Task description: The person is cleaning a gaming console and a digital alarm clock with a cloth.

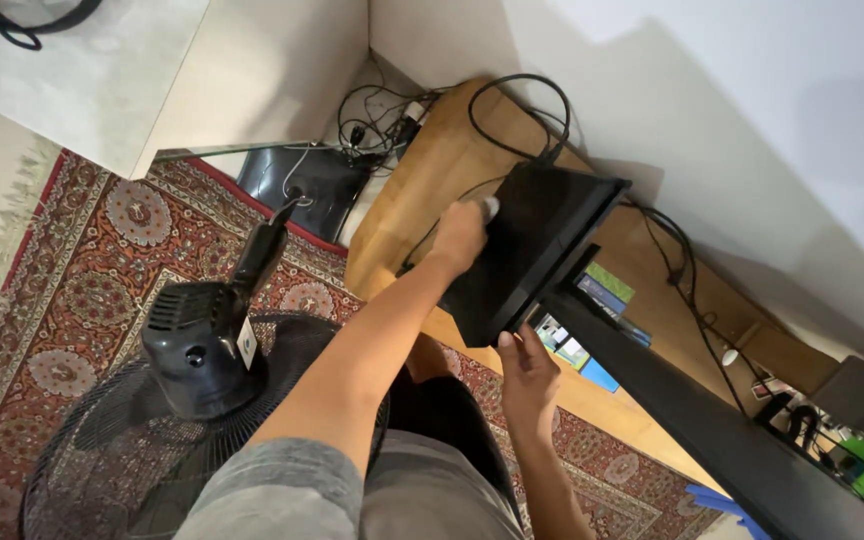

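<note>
Nearest, at 7 o'clock: black fan [192, 350] w/ wire grille, standing on patterned red rug [92, 250]; it crowds the left arm. Right hand [527, 375] at 6 o'clock, fingers curled on lower edge of black monitor [532, 245], gripping it. Left hand [460, 235] at centre, fingers closed on a small white cloth [490, 208], pressed to monitor's back. Monitor tilted over wooden bench [442, 170]; black cables [527, 115] trail at 12 o'clock; more leads at 11 by white wall; colourful books [592, 300] under bench at 3.
</note>
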